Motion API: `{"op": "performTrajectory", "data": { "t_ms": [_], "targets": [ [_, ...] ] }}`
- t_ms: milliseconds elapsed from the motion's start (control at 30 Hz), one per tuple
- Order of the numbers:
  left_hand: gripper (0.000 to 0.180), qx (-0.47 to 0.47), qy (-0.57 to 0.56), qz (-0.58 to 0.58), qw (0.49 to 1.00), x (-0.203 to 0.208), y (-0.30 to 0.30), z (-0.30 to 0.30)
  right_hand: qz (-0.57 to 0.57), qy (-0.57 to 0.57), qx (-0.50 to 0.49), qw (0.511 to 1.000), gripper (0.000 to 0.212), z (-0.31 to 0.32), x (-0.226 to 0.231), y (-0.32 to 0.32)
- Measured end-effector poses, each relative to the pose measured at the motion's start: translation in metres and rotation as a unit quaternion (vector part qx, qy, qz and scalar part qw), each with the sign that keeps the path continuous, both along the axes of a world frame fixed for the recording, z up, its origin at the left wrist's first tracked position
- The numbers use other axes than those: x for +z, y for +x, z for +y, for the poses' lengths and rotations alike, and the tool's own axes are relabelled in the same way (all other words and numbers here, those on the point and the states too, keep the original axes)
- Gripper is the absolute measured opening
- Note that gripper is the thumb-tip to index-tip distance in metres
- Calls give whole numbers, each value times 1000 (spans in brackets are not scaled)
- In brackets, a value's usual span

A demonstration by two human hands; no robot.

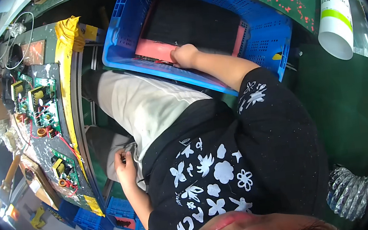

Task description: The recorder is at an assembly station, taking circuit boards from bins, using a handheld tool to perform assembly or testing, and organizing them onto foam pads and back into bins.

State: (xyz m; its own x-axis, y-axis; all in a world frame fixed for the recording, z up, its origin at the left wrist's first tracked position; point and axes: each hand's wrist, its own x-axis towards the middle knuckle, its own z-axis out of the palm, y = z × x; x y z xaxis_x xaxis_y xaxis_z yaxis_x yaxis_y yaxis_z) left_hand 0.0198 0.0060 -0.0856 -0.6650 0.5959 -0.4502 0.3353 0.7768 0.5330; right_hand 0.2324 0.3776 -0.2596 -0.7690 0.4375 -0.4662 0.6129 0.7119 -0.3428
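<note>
At twelve o'clock the right hand [184, 56] curls against a flat pink sheet [154, 49] beside a flat black panel [191, 23] in a blue plastic bin [268, 37], whether clamped I cannot tell, while the left hand [125, 168], fingers parted, hangs at eight o'clock.

My clothing: a black short-sleeved T-shirt [272, 150], lower centre, bearing white floral prints [223, 172] and lettering [188, 226]; flowers on the sleeve [256, 95], right of centre; pale grey trousers [142, 104], left of centre.

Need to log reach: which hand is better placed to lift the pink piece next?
Likely the right hand: it is at the pink piece in the bin; the left hand is outside.
</note>
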Motion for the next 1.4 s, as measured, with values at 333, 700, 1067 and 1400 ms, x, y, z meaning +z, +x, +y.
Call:
{"op": "performTrajectory", "data": {
  "t_ms": [333,700,1067,1400],
  "targets": [
    [20,10,-11,4,1000,-14,0,-20,49,14,15,999,22,-6,-11,3],
    [20,16,-10,5,1000,-8,-5,-21,41,-45,0,998,26,-7,0,5],
    [21,18,-6,7,1000,-16,-6,-28,31,-45,12,998,24,-8,-7,8],
    [19,4,-40,28,999,-9,-3,-21,153,64,73,983,34,-1,-2,-14]
  ]
}}
